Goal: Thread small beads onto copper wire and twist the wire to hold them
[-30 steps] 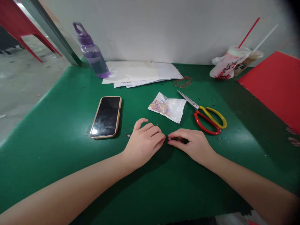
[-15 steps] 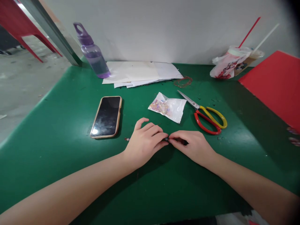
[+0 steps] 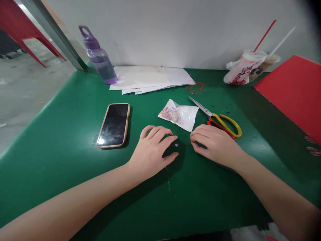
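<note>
A light-coloured bead [image 3: 176, 145] sits on a thin cord [image 3: 186, 143], just beside the left fingertips and between the two hands. Handling something this small seems to call for a light pinch, the cord kept gently taut and low, and the bead left in plain sight. The left hand [image 3: 149, 152] has its thumb and forefinger spread well apart, pinching nothing; whether its other fingers touch the cord is hidden. The right hand [image 3: 217, 143] has its fingers drawn together, apparently grasping the cord at their tips. Beyond the fingers, on the green worktop [image 3: 155, 214], lies a packet of beads [image 3: 185, 115]. Scissors [image 3: 227, 125] lie just past the right fingers, and a phone [image 3: 114, 125] lies left of the left fingers.
</note>
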Tool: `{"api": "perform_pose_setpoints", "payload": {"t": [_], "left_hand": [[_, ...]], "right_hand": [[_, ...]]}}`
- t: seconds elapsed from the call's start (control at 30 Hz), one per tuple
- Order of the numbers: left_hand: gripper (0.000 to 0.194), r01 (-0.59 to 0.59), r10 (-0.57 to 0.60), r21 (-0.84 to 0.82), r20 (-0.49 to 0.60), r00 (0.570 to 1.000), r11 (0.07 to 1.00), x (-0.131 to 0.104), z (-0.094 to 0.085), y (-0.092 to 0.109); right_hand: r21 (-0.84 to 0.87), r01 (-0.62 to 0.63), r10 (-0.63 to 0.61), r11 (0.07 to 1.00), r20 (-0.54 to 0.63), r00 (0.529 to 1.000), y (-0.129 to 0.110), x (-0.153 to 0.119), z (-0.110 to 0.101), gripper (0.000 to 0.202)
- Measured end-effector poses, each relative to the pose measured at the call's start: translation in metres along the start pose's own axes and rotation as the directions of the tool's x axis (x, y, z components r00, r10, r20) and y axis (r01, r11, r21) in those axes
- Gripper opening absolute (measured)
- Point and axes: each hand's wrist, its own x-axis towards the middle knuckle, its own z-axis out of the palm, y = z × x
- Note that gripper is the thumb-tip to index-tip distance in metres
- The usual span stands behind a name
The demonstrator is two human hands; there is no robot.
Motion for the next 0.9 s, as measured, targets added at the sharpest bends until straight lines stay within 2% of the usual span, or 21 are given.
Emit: {"api": "perform_pose_setpoints", "payload": {"t": [0.23, 0.3, 0.4, 0.53, 0.67, 0.9], "left_hand": [[0.028, 0.114, -0.114, 0.01, 0.028, 0.993, 0.993, -0.004, -0.01, -0.013], [0.029, 0.147, -0.147, 0.015, 0.019, 0.989, 0.989, -0.009, -0.013, -0.019], [0.029, 0.194, -0.194, 0.006, 0.065, 0.979, 0.981, -0.015, -0.016, -0.025], [0.033, 0.187, -0.191, 0.047, 0.11, 0.975, 0.981, -0.018, -0.018, -0.028], [0.025, 0.185, -0.187, 0.024, 0.148, 0.971, 0.982, -0.02, -0.018, -0.032], [0.016, 0.128, -0.125, -0.019, 0.12, 0.985, 0.992, -0.02, -0.011, -0.03]], "right_hand": [[-0.06, -0.043, 0.047, 0.997, 0.068, 0.997, -0.002, -0.003, -0.005, 0.01], [-0.054, -0.034, 0.037, 0.998, 0.059, 0.998, -0.004, -0.003, -0.005, 0.011], [-0.048, -0.013, 0.014, 0.999, 0.007, 1.0, -0.008, -0.003, -0.001, 0.022], [-0.026, -0.01, 0.009, 1.0, -0.034, 0.999, -0.012, -0.001, 0.009, 0.025], [0.035, -0.014, 0.016, 0.999, -0.071, 0.997, -0.016, 0.001, 0.016, 0.017], [0.066, -0.031, 0.037, 0.997, -0.09, 0.995, -0.022, 0.001, 0.02, 0.017]]}}
